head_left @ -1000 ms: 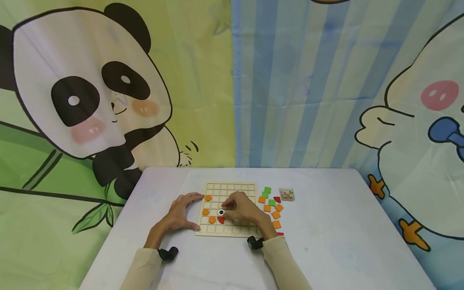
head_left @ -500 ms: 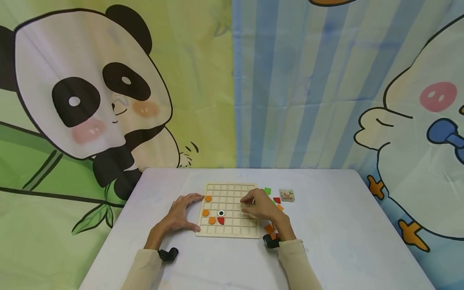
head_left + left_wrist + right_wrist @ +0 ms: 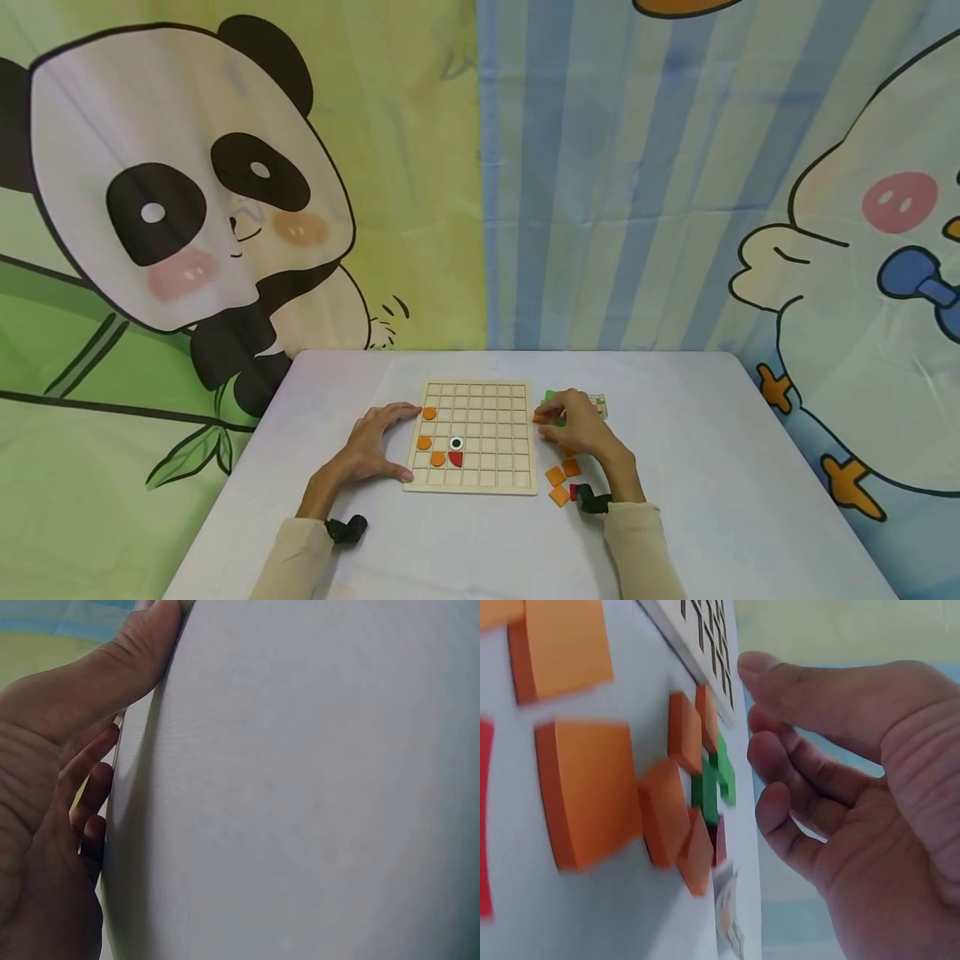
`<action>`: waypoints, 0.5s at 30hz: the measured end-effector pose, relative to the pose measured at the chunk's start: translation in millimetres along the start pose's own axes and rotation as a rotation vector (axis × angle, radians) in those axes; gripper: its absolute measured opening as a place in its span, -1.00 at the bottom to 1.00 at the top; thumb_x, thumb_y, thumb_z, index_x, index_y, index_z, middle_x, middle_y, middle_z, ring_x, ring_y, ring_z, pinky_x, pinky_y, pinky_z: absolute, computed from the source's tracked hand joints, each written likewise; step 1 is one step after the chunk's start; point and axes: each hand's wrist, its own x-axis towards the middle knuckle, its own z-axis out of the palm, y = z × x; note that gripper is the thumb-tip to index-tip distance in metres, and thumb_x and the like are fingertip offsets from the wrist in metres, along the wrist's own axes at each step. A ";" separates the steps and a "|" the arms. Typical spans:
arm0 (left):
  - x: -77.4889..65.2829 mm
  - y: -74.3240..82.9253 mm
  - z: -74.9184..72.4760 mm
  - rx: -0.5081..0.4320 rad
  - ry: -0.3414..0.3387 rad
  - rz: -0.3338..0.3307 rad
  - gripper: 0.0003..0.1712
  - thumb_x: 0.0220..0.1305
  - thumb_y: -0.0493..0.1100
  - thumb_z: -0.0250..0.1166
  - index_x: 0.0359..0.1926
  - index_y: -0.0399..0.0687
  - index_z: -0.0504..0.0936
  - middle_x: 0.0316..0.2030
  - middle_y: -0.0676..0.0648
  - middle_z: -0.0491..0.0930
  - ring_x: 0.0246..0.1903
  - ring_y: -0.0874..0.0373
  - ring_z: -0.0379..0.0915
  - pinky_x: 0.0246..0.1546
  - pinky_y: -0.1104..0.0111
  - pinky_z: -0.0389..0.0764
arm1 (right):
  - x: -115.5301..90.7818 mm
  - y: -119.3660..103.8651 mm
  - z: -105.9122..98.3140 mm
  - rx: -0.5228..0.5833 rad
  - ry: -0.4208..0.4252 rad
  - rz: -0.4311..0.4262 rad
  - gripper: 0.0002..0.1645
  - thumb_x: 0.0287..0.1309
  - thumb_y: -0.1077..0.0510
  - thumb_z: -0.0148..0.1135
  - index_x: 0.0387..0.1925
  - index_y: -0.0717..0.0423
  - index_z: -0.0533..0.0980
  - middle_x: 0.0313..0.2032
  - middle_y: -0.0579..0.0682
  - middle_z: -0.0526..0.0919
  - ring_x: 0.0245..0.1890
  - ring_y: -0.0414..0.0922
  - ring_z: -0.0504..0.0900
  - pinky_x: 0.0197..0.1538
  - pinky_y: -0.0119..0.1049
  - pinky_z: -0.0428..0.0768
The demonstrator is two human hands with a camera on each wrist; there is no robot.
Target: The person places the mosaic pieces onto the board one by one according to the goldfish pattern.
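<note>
A pale wooden grid board (image 3: 495, 417) lies on the table. My left hand (image 3: 363, 446) is spread along its left side, the thumb at the near corner and fingertips at the edge farther up. On the board are three orange discs (image 3: 429, 413), a white square tile with a black dot (image 3: 456, 443) and a red quarter-round piece (image 3: 456, 459). My right hand (image 3: 588, 429) hovers over loose pieces beside the board's right edge. In the right wrist view its curved fingers and thumb (image 3: 810, 690) stand apart with nothing between them, close to orange squares (image 3: 686, 731).
Several orange squares (image 3: 555, 477) lie scattered right of the board, with green squares (image 3: 705, 791) and red pieces (image 3: 573, 492) among them. A small patterned card (image 3: 601, 406) lies behind the right hand, partly hidden. A printed curtain (image 3: 420, 167) hangs behind the table.
My right hand has moved right, from the dotted tile across the board to the loose pieces. The dotted tile stays above the red piece. The left hand keeps its place.
</note>
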 end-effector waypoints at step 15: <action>-1.9 -1.5 1.7 -0.013 0.015 0.018 0.41 -0.48 0.33 0.86 0.54 0.17 0.53 0.54 -0.11 0.48 0.36 -0.17 0.36 0.31 -0.20 0.26 | -8.3 19.0 -9.8 -0.061 0.165 0.214 -0.64 0.22 0.47 0.46 0.06 0.36 0.76 -0.13 0.20 0.78 -0.17 -0.01 0.66 -0.01 -0.08 0.69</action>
